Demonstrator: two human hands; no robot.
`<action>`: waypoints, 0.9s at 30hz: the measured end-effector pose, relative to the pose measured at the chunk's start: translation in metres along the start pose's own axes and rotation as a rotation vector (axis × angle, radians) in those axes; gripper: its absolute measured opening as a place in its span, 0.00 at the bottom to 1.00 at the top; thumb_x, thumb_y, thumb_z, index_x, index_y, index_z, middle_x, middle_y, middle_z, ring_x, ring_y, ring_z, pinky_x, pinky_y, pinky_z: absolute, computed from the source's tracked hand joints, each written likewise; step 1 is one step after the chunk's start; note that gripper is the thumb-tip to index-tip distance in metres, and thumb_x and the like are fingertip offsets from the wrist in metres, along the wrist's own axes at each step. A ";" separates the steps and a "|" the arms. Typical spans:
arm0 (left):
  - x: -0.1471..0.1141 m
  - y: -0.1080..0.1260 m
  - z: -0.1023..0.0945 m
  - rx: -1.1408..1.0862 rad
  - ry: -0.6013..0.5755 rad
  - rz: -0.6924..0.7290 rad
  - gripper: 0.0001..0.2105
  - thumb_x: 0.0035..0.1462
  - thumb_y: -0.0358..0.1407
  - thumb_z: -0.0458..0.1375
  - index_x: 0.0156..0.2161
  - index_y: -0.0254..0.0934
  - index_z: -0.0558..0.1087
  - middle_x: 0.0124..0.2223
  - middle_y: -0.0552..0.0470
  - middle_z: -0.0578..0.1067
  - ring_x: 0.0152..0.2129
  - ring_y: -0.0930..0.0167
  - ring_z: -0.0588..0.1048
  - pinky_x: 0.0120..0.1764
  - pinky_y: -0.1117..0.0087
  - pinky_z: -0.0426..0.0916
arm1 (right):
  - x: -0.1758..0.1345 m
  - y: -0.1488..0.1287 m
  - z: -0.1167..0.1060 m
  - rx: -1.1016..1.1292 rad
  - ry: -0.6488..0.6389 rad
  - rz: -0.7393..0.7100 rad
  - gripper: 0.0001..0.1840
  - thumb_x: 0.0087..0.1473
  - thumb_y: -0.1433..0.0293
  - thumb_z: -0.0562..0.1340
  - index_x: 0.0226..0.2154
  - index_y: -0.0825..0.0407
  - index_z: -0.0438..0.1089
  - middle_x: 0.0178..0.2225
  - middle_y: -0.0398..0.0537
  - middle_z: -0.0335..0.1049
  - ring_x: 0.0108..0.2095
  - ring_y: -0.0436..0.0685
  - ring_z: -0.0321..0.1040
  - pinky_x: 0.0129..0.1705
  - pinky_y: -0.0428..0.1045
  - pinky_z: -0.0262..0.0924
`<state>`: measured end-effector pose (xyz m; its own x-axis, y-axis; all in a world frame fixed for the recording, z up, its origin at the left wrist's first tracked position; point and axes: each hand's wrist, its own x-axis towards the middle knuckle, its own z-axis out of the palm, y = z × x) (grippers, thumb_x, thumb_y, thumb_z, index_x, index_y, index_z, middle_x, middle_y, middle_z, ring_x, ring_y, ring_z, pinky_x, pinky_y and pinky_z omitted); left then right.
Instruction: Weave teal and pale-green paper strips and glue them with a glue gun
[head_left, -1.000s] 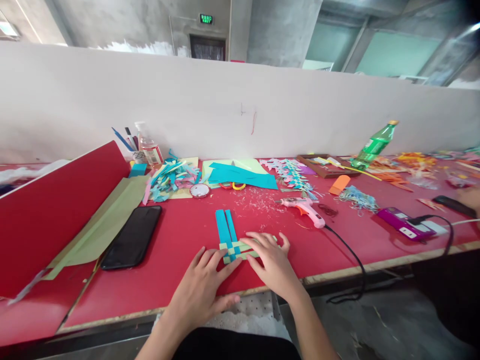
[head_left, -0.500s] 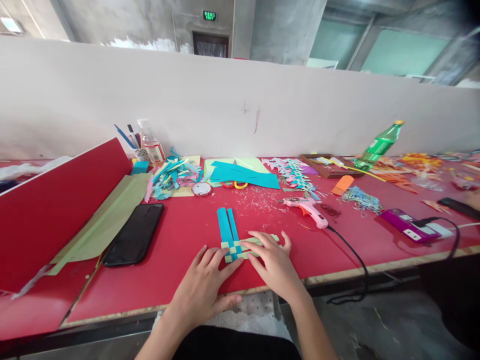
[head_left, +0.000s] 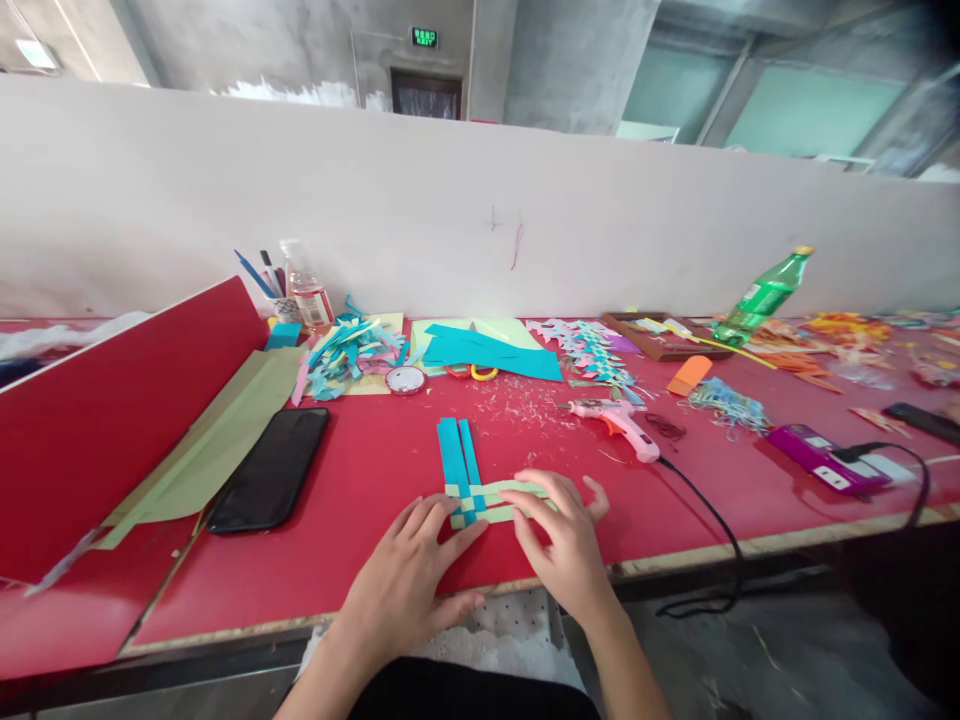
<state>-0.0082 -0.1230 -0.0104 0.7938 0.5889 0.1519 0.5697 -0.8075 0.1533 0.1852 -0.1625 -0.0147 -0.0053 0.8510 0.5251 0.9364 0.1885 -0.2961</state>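
Blue paper strips and pale green paper strips cross each other in a small woven check on the red table. The blue ones point away from me, the green ones run to the right. My left hand rests at the left and near edge of the weave, fingers stretched out and fingertips pressing on it. My right hand lies over the green strips with its fingers apart and bent, fingertips touching them. Part of the green strips is hidden beneath the right fingers.
A black phone lies to the left. Behind the weave are paper scraps, blue paper sheets and scissors with a yellow handle. A pink glue gun with a black cord, a purple power strip and a green bottle stand right.
My right hand has shifted slightly right along the green strips, off the crossing, so more of the weave shows. My left hand has stayed on the weave.
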 end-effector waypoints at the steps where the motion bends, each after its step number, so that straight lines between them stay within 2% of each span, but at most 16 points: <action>1: 0.000 0.000 0.001 -0.010 0.004 -0.001 0.26 0.53 0.51 0.47 0.57 0.47 0.55 0.53 0.45 0.60 0.50 0.59 0.58 0.49 0.56 0.58 | -0.002 -0.001 -0.001 0.006 0.018 -0.008 0.14 0.52 0.72 0.51 0.35 0.42 0.69 0.40 0.43 0.69 0.41 0.54 0.65 0.53 0.60 0.33; 3: -0.001 -0.001 0.002 -0.021 0.019 0.005 0.27 0.52 0.50 0.49 0.57 0.47 0.54 0.54 0.46 0.59 0.51 0.59 0.57 0.49 0.57 0.58 | -0.005 -0.003 -0.001 0.019 -0.005 -0.024 0.14 0.51 0.73 0.51 0.35 0.43 0.68 0.37 0.41 0.70 0.39 0.52 0.66 0.53 0.57 0.34; 10: -0.001 -0.002 0.003 0.020 0.022 0.011 0.28 0.51 0.50 0.51 0.56 0.47 0.55 0.55 0.44 0.59 0.51 0.58 0.59 0.49 0.56 0.59 | -0.003 -0.008 0.000 0.007 -0.108 0.024 0.15 0.50 0.72 0.52 0.40 0.44 0.65 0.42 0.46 0.69 0.42 0.55 0.64 0.53 0.59 0.34; 16: 0.000 -0.001 0.003 0.035 0.041 0.002 0.26 0.51 0.49 0.51 0.56 0.47 0.56 0.55 0.44 0.58 0.50 0.59 0.61 0.49 0.56 0.58 | -0.003 -0.007 0.000 -0.030 -0.107 0.021 0.13 0.50 0.71 0.52 0.37 0.42 0.67 0.43 0.44 0.67 0.42 0.56 0.63 0.51 0.59 0.36; 27: 0.000 0.000 0.002 0.052 0.018 0.006 0.26 0.52 0.49 0.50 0.56 0.47 0.56 0.55 0.43 0.58 0.49 0.58 0.62 0.49 0.55 0.58 | -0.005 -0.007 0.000 -0.014 -0.131 0.018 0.12 0.51 0.71 0.52 0.36 0.43 0.67 0.39 0.43 0.69 0.40 0.54 0.63 0.50 0.58 0.36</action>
<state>-0.0078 -0.1231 -0.0124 0.7937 0.5841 0.1698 0.5755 -0.8115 0.1010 0.1789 -0.1676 -0.0155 -0.0332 0.9111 0.4107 0.9414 0.1666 -0.2934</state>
